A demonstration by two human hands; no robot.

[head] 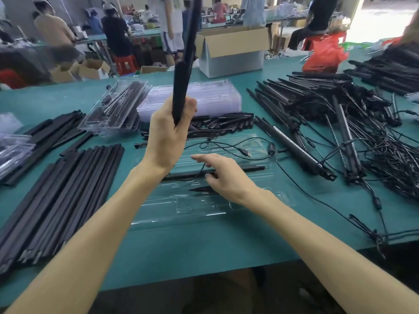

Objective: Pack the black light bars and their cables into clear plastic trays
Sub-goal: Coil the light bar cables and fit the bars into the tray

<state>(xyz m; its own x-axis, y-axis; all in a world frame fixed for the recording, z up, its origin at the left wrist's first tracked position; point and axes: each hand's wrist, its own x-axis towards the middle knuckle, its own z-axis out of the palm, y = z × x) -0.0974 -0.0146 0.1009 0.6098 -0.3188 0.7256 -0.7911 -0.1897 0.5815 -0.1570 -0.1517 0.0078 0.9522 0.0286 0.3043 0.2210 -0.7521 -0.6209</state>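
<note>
My left hand [169, 134] grips the lower end of a long black light bar [184, 57] and holds it nearly upright above the table. An open clear plastic tray [247, 200] lies in front of me on the green table. One black light bar [247, 169] lies along a slot in the tray. My right hand [223, 175] is over that bar, its fingers curled on the thin black cable [226, 143] that loops across the tray to a USB plug [246, 153].
Black bars are stacked at the left [65, 191]. A filled tray [118, 107] and a stack of clear trays [213, 98] stand behind. A tangled heap of bars and cables [353, 132] covers the right. A cardboard box [231, 51] and several people are beyond.
</note>
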